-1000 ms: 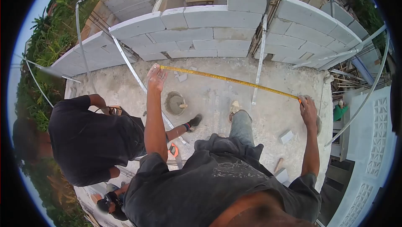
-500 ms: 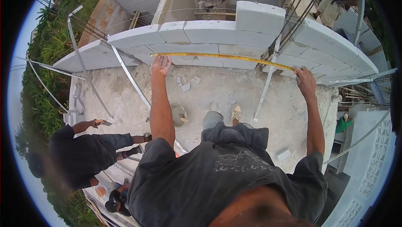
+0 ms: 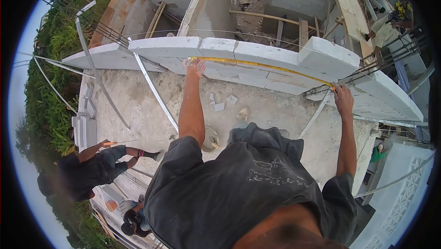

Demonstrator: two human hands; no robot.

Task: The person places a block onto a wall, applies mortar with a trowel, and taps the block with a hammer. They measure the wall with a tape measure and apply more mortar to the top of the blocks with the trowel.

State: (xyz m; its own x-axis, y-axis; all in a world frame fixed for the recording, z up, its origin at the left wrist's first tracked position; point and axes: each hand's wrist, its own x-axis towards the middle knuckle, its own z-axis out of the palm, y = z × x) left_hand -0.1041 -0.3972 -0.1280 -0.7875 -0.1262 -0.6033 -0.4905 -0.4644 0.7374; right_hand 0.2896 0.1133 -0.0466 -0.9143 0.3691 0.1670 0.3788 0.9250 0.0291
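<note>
A yellow tape measure is drawn out across the near side of the white block wall, just below its top course. At its left end, my left hand holds the tip between thumb and finger, its other fingers partly spread. My right hand is closed round the tape's right end, near a raised white block. Part of what lies in the right palm is hidden by the fingers.
A bucket stands on the concrete floor behind my left forearm. Metal braces slant down from the wall. Broken block pieces lie near its foot. At left, a co-worker holds a saw; another person crouches below. Rebar sticks out at right.
My view and body have shifted toward the wall, so more of the rooms beyond shows. Both hands remain at the stretched tape's ends. The co-worker at left has moved the saw.
</note>
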